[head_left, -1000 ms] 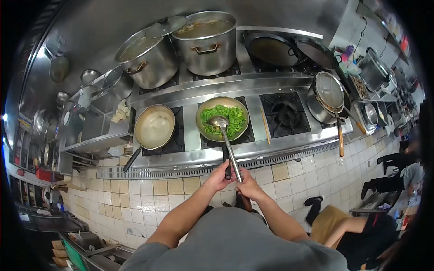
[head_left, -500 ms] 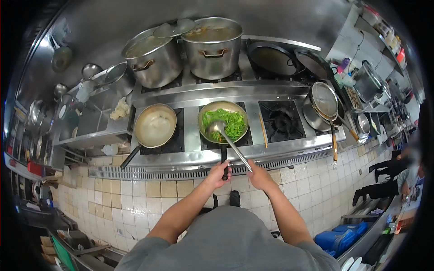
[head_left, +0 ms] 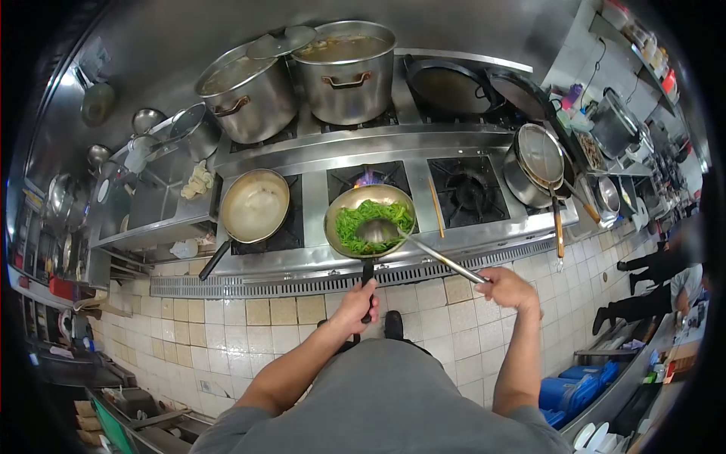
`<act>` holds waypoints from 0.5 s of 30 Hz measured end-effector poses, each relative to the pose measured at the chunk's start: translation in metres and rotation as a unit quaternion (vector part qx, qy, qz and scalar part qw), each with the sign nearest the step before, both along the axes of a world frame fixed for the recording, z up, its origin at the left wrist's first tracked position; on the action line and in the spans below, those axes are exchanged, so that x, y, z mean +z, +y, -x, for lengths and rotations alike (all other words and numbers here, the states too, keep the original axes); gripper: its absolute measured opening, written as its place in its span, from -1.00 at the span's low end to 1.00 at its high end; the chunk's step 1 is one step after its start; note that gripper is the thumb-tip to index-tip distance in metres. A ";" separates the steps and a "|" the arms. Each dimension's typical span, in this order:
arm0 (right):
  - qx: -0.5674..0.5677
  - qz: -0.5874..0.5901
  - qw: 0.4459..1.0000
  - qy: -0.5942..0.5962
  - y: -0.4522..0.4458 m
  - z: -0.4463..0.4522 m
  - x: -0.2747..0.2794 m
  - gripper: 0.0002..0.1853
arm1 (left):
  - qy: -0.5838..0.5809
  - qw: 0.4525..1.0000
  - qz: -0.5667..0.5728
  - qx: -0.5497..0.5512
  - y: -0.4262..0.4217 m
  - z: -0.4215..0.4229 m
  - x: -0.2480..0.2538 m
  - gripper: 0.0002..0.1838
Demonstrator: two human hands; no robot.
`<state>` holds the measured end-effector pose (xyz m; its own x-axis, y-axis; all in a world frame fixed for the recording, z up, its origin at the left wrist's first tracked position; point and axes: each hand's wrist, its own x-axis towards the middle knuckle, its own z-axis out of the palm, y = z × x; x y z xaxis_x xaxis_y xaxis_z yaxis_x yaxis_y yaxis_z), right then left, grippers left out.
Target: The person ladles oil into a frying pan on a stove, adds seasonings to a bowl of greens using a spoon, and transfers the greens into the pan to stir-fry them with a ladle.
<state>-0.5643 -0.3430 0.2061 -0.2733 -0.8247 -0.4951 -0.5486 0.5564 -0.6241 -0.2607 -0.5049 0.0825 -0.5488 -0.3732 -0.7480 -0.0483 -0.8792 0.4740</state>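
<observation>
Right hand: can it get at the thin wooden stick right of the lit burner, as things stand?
Probably not yet: the right hand is closed around the ladle. If freed, likely yes: the stick looks near and lies uncovered.

Ladle [head_left: 423, 247]: smooth, glossy metal. Pan [head_left: 370, 194]: metal, handle matt. Stockpot [head_left: 352, 100]: satiny metal. Stove [head_left: 314, 204]: shiny metal. Floor tiles [head_left: 249, 333]: glossy. Shirt [head_left: 363, 393]: matt cloth.
</observation>
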 end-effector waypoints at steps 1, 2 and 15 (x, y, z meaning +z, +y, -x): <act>0.031 -0.097 0.995 0.012 -0.006 0.007 0.016 -0.73 | 0.000 1.000 -0.015 0.017 -0.007 0.007 0.007 -0.74; 0.026 -0.097 0.995 0.009 -0.015 0.014 -0.005 -0.73 | 0.010 1.000 0.024 -0.001 -0.015 0.015 -0.002 -0.75; -0.100 0.154 0.982 0.036 0.000 -0.103 -0.147 -0.63 | 0.033 0.994 0.102 0.022 -0.039 0.039 -0.067 -0.76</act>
